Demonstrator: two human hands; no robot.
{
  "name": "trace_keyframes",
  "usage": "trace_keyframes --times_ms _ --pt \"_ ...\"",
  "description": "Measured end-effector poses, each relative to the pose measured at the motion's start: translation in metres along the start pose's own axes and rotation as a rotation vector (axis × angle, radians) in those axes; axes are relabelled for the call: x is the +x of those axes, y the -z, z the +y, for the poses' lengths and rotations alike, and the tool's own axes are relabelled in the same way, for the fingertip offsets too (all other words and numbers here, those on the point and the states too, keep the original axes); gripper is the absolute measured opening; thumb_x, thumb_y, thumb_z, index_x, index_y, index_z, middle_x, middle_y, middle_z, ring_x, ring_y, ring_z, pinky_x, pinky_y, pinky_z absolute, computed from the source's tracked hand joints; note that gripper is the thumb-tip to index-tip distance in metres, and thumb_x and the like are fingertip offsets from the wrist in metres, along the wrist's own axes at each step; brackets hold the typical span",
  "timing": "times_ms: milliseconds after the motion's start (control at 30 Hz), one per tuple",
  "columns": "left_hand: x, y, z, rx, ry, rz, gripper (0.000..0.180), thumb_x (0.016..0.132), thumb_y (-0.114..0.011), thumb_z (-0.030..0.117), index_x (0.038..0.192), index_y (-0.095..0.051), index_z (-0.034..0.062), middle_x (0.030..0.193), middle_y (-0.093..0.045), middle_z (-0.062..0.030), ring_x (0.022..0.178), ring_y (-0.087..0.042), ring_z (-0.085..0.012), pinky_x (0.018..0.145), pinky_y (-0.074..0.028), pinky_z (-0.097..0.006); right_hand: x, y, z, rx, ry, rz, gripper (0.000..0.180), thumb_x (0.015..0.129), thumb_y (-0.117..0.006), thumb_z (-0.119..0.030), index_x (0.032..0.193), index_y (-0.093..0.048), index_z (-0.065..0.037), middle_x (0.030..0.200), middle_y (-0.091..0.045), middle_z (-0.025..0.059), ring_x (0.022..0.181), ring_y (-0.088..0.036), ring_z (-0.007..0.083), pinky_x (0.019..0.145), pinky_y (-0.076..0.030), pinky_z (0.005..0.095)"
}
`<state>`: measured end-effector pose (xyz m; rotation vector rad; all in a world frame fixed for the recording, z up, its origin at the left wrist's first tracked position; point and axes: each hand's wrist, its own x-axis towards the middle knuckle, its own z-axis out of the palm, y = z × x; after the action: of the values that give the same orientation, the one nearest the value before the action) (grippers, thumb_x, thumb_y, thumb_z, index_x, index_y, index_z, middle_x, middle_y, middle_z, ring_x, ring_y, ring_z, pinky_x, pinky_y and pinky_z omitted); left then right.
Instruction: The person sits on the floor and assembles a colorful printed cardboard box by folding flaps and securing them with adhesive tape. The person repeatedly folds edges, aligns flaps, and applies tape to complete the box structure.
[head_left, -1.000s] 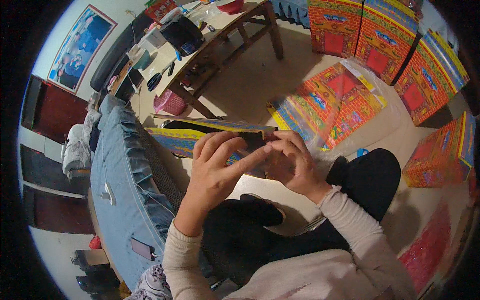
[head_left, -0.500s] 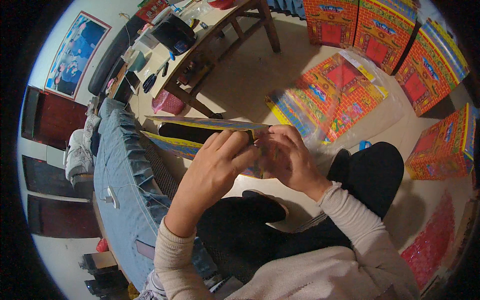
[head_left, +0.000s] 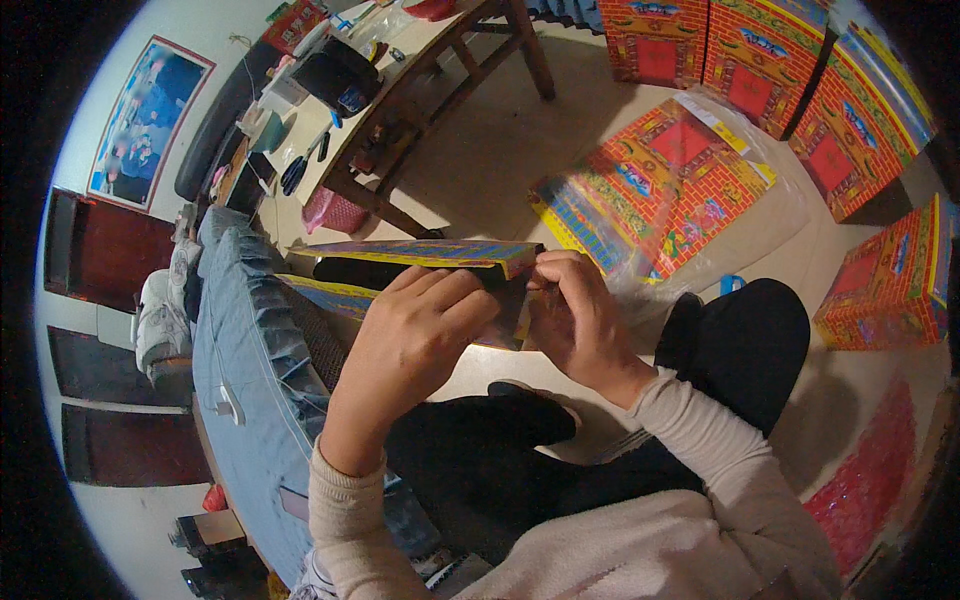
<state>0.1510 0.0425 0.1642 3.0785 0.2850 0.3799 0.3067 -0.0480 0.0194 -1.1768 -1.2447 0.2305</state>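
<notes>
Pinching from the right, curling from the left: two bare hands on one printed cardboard piece [head_left: 455,253]!
Right hand [head_left: 578,310] has finger and thumb closed on the near end of the piece, which stretches out from the hands toward ten o'clock, yellow and blue along its edges; left hand [head_left: 415,322] bends over its side, fingertips hidden, so can't tell whether it's gripping. Look around from there: flat brick-patterned sheet [head_left: 655,190] on the floor at two o'clock, matching box [head_left: 890,285] at three, wooden table [head_left: 532,55] at twelve, blue cover [head_left: 228,335] at nine.
</notes>
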Motion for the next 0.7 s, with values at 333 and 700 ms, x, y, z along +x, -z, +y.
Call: trace_keyframes --times_ms 333,700 --pt "0.003 -0.019 -0.002 -0.016 -0.014 0.047 0.018 0.079 -0.068 0.009 0.098 -0.068 0.0078 0.086 -0.064 -0.0059 0.08 -0.065 -0.0253 0.075 -0.05 -0.037 -0.002 -0.004 -0.006 0.0 0.057 -0.003 0.034 0.083 -0.07 -0.001 0.115 -0.061 -0.005 0.109 -0.066 0.0163 0.102 -0.068 0.0381 0.089 -0.055 0.0453" --pt "-0.005 -0.022 0.008 0.113 0.097 0.101 0.02 0.076 -0.08 0.014 0.091 -0.068 0.0101 0.088 -0.068 -0.0043 0.084 -0.066 -0.0267 0.079 -0.05 -0.041 0.042 0.013 0.021 0.026 0.136 -0.052 0.039 0.085 -0.078 -0.008 0.124 -0.07 -0.011 0.115 -0.07 0.0086 0.109 -0.065 0.0292 0.095 -0.053 0.0391"
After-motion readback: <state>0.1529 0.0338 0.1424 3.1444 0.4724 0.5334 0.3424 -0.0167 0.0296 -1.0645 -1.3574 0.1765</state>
